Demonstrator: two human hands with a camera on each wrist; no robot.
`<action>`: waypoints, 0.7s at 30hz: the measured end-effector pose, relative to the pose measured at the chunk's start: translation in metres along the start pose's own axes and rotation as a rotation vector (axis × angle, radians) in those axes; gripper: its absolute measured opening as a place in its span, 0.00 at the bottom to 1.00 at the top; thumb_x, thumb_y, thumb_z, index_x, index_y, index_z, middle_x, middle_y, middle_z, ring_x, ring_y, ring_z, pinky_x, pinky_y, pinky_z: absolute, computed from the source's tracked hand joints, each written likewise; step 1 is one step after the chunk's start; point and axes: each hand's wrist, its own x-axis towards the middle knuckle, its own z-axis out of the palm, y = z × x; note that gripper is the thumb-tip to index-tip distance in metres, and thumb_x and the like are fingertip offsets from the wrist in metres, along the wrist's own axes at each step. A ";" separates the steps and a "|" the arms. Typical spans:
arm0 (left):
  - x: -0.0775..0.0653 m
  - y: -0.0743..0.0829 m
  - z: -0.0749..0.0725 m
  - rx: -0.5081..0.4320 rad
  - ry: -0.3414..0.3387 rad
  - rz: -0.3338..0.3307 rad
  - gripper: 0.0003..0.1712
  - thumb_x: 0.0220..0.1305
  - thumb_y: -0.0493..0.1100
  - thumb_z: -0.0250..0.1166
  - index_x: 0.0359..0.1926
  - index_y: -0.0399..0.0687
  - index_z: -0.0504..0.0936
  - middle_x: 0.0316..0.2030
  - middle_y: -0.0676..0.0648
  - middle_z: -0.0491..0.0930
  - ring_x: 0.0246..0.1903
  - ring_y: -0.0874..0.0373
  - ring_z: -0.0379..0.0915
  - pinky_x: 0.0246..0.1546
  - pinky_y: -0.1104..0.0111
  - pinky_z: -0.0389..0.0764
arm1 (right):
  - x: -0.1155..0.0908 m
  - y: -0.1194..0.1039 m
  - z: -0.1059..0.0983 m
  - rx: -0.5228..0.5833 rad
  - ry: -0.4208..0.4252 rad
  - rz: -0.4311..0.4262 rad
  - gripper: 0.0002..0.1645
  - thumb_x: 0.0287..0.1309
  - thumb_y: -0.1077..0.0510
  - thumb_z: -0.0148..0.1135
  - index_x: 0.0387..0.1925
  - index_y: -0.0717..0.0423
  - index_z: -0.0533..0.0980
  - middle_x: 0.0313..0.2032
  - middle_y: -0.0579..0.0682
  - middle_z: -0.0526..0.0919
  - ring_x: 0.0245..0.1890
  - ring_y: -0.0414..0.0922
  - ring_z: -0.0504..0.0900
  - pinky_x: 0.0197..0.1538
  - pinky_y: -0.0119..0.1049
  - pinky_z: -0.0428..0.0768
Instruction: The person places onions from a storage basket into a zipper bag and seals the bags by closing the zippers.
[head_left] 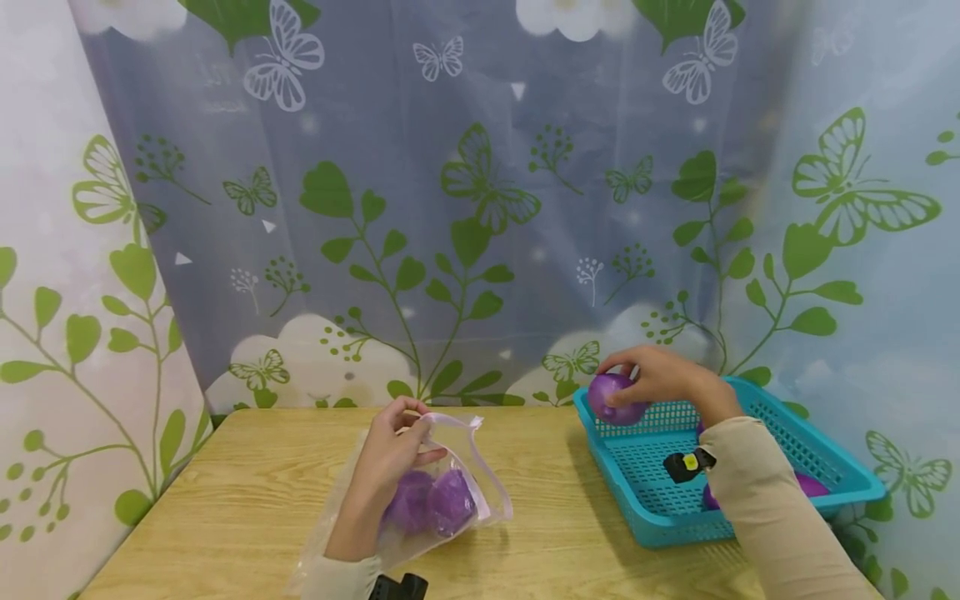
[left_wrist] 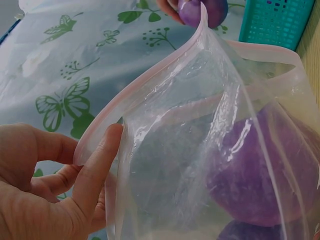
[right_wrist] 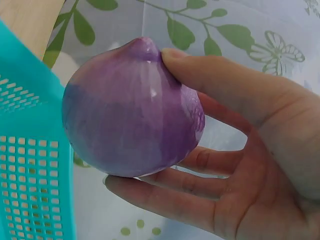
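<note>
A glossy purple onion [right_wrist: 130,110] is held in my right hand [head_left: 663,375], thumb by its pointed tip and fingers around the far side. The hand is over the left back corner of a turquoise basket [head_left: 645,527]. In the left wrist view, my left hand [left_wrist: 65,180] pinches the pink-edged rim of a clear zip bag [left_wrist: 165,140] between thumb and fingers. The bag's mouth gapes toward the right. Inside it are a purple onion [head_left: 452,502] and another purple onion [head_left: 408,500] beside it, seen through the plastic.
More purple onions lie in the basket, one of them an onion [head_left: 812,485] near its right front, partly hidden by my right sleeve [head_left: 780,508]. Bag and basket stand on a wooden table [head_left: 247,492]. Behind it hangs a leaf-and-butterfly patterned curtain [head_left: 390,208].
</note>
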 end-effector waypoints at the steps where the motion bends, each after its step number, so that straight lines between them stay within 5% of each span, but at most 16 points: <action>1: 0.000 0.000 0.000 0.000 0.000 -0.001 0.07 0.76 0.33 0.56 0.50 0.34 0.74 0.40 0.44 0.71 0.36 0.54 0.73 0.38 0.62 0.94 | 0.001 -0.001 0.001 -0.001 0.001 -0.004 0.29 0.60 0.49 0.73 0.60 0.55 0.80 0.47 0.60 0.85 0.45 0.52 0.84 0.42 0.44 0.91; 21: 0.002 0.000 0.001 0.000 -0.002 -0.014 0.06 0.75 0.31 0.56 0.49 0.35 0.74 0.40 0.44 0.71 0.37 0.54 0.73 0.40 0.62 0.94 | 0.014 -0.040 0.018 0.039 -0.022 -0.056 0.27 0.59 0.48 0.74 0.59 0.50 0.81 0.46 0.55 0.85 0.45 0.50 0.85 0.44 0.44 0.91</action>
